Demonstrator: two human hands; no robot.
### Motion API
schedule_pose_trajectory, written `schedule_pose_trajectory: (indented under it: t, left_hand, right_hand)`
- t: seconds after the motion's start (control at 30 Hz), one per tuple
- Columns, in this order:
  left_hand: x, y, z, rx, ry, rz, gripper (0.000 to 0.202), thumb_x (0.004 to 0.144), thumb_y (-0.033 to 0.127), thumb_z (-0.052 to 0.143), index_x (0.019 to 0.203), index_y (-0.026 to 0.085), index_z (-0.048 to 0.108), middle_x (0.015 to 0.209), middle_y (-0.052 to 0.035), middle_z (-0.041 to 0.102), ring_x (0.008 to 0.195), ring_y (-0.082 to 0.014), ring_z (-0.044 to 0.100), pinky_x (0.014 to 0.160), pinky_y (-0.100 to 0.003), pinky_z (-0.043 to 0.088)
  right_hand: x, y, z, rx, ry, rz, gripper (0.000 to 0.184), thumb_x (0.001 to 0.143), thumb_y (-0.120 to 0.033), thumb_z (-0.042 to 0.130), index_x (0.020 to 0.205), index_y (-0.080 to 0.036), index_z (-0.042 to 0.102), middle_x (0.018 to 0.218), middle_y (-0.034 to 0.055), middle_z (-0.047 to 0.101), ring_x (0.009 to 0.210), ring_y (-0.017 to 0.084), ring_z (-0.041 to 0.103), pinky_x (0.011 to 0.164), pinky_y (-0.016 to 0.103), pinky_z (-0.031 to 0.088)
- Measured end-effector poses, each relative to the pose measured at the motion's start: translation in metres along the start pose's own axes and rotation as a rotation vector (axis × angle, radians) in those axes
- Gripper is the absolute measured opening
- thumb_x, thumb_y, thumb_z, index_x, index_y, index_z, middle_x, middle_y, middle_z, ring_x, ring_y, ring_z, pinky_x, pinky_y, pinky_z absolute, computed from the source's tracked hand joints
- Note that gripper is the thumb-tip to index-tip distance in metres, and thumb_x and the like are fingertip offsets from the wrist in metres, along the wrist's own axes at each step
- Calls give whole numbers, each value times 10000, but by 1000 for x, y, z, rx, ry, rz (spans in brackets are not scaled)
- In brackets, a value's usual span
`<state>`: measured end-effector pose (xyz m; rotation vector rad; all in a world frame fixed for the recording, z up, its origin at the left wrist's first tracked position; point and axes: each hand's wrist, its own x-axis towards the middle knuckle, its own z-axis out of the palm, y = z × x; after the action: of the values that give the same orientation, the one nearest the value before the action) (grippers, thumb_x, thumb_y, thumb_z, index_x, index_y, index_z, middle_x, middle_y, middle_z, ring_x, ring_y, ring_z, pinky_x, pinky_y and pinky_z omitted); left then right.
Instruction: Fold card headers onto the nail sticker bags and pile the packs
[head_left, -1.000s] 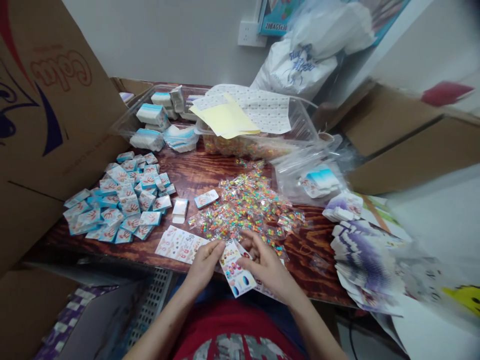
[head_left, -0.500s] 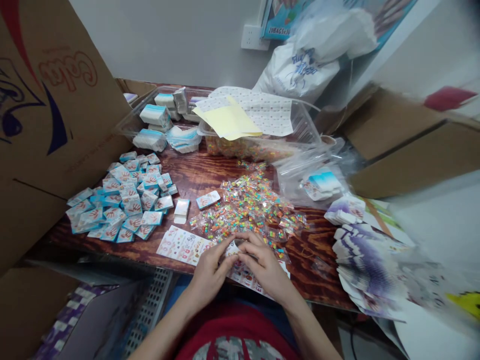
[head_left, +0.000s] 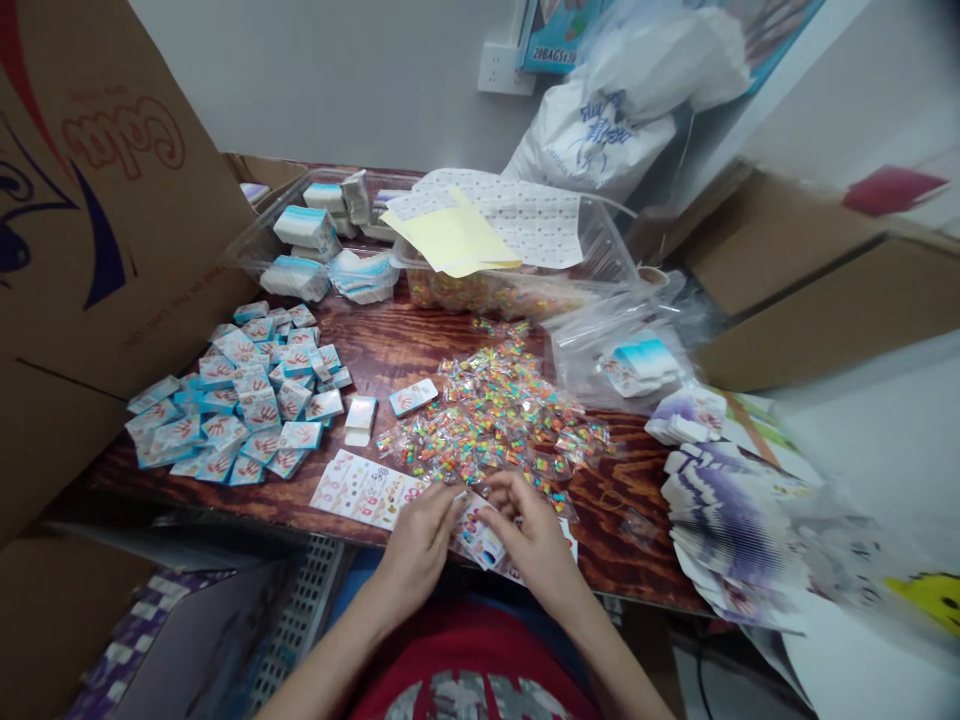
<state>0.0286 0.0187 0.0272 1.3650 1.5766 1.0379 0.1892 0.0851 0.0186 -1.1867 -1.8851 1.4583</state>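
Close to the table's front edge, my left hand [head_left: 421, 535] and my right hand [head_left: 534, 535] face each other with a printed sticker sheet [head_left: 480, 532] between them. The left fingers are closed at the sheet's left edge. On its right side the right thumb presses, with the fingers curled above. More printed sheets [head_left: 358, 488] lie flat to the left and partly under the hands. Just beyond the fingers spreads a pile of small clear packets [head_left: 495, 410] with colourful bits inside. Two small blue-and-white boxes, one lying [head_left: 413, 397] and one with its flap out [head_left: 361, 421], rest left of the packets.
A heap of small boxes [head_left: 255, 390] covers the table's left, beside a large cardboard carton [head_left: 150, 230]. Clear plastic bins [head_left: 615, 250] stand at the back, with yellow paper [head_left: 450, 235] on top. Stacked purple-white cards [head_left: 731, 530] are on the right.
The sheet between my hands shows more of its printed face now. My hands have moved slightly apart, and the right fingers have lifted. The view has shifted slightly.
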Motion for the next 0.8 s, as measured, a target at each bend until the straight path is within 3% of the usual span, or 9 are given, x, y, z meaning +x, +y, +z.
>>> schedule_pose_trajectory:
  t: [0.1, 0.17, 0.27, 0.4, 0.57, 0.67, 0.8]
  left_hand:
    - [-3, -7, -3, -48, 81, -118, 321, 972, 389, 415, 941, 181, 658, 833, -38, 651, 760, -181, 566, 714, -267, 437]
    - [-5, -11, -4, -67, 52, -159, 294, 957, 393, 443, 897, 179, 636, 784, -19, 633, 711, -166, 546, 667, -251, 425]
    - [-7, -12, -4, -100, -17, -172, 320, 944, 416, 457, 786, 173, 593, 686, 1, 575, 649, -152, 513, 623, -241, 415]
    - [-5, -12, -1, -262, 33, -232, 344, 932, 463, 454, 801, 175, 589, 703, -6, 594, 643, -165, 566, 622, -253, 463]
    - [-1, -21, 1, -75, 170, -160, 311, 942, 393, 459, 906, 182, 685, 716, -20, 655, 668, -185, 592, 658, -267, 458]
    - [0, -23, 5, 3, 188, -101, 294, 939, 355, 466, 992, 196, 708, 816, -47, 708, 740, -202, 624, 727, -291, 467]
    - [-3, -8, 11, -173, 133, -156, 363, 938, 443, 456, 909, 174, 698, 794, -40, 692, 722, -187, 604, 690, -277, 478]
  right_hand:
    - [-3, 1, -3, 74, -142, 54, 92, 858, -251, 547, 782, -201, 541, 668, -29, 526, 636, 147, 514, 592, 245, 391]
    - [-2, 0, -3, 93, -136, 64, 155, 856, -277, 554, 726, -201, 521, 630, -34, 488, 605, 139, 475, 563, 238, 367]
    - [2, 1, -1, 110, -65, 55, 215, 866, -362, 573, 734, -197, 534, 653, -27, 490, 619, 139, 461, 569, 236, 361]
    - [8, 8, 4, 218, -111, 88, 253, 846, -440, 611, 805, -192, 574, 705, -18, 539, 644, 144, 493, 592, 239, 392]
    - [6, 6, 6, 265, -185, 146, 286, 822, -467, 632, 763, -190, 591, 678, -20, 546, 595, 140, 518, 559, 241, 414]
    - [5, -3, 7, 292, -261, 131, 269, 811, -428, 644, 703, -185, 607, 657, -13, 558, 609, 148, 563, 589, 252, 444]
    - [6, -3, 12, 444, -208, 216, 255, 723, -408, 716, 776, -207, 568, 573, -50, 560, 490, 136, 569, 517, 245, 451]
